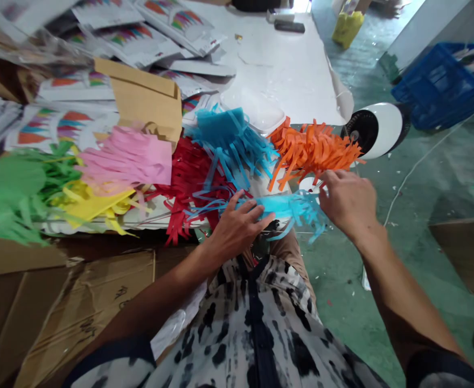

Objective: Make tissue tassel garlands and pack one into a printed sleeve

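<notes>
A light blue tissue-paper tassel, cut into fringes at both ends, stretches across in front of me near the table's edge. My left hand is over its left part, fingers bent around the paper, the thumb hidden. By its right fringe is my right hand, with fingers curled together; what they pinch, if anything, is hidden. Just above the right hand lies a heap of orange fringed tissue. Farther left are a blue fringed bundle and a dark red one.
Pink, yellow and green fringed tissue lies along the table's left. Behind are printed packets and a cardboard box flap. A black-and-white round object and a blue crate stand at right.
</notes>
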A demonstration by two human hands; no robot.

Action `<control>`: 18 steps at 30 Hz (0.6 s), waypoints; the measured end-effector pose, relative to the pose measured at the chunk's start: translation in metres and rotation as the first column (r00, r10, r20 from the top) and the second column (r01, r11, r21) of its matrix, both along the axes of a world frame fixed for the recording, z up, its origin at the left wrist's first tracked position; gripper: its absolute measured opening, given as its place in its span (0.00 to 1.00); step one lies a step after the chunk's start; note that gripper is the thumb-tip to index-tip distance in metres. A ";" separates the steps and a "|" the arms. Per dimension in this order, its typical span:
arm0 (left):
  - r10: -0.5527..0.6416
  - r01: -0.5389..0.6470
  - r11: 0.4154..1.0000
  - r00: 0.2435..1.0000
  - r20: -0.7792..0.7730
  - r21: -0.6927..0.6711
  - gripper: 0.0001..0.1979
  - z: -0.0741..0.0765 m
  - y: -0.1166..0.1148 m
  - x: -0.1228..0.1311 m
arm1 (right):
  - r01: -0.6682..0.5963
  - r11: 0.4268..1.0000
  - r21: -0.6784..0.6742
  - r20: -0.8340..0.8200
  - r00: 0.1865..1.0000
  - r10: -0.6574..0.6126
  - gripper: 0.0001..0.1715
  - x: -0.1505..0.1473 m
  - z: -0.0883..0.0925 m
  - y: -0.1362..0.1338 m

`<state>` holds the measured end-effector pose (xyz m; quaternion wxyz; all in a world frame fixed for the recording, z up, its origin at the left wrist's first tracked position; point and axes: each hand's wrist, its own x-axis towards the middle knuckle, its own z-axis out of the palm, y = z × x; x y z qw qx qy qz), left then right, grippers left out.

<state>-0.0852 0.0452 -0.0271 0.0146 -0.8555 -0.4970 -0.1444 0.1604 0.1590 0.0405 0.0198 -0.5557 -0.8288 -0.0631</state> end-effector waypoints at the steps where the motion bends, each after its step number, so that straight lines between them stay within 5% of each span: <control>1: -0.004 0.004 1.000 1.000 0.010 -0.007 0.21 0.001 -0.001 0.000 | -0.052 0.997 0.061 -0.040 0.998 0.055 0.21 0.002 0.005 -0.008; 3: 0.001 0.000 1.000 0.999 0.038 -0.023 0.21 0.003 -0.004 0.000 | -0.266 0.959 0.097 -0.140 0.950 0.278 0.24 -0.001 0.005 -0.030; 6: -0.005 0.007 0.999 0.998 0.057 -0.035 0.19 0.003 -0.008 0.000 | -0.590 0.808 -0.002 -0.220 0.788 0.575 0.26 -0.014 -0.019 -0.065; 8: -0.012 0.014 0.999 0.998 0.054 -0.029 0.21 0.001 -0.010 -0.001 | -0.593 0.804 -0.051 -0.169 0.798 0.578 0.28 -0.016 -0.041 -0.077; 11: -0.010 0.011 1.000 0.998 0.063 -0.021 0.25 -0.001 -0.012 -0.002 | -0.482 0.875 -0.049 -0.062 0.876 0.479 0.33 0.000 -0.058 -0.073; 15: -0.001 0.004 0.999 0.997 0.076 -0.033 0.26 0.000 -0.015 -0.003 | -0.345 0.934 0.092 -0.050 0.935 0.350 0.26 0.020 -0.041 -0.066; 18: -0.009 0.013 0.999 0.997 0.079 -0.050 0.23 0.002 -0.020 -0.003 | -0.425 0.894 0.145 -0.144 0.885 0.444 0.21 0.011 -0.032 -0.078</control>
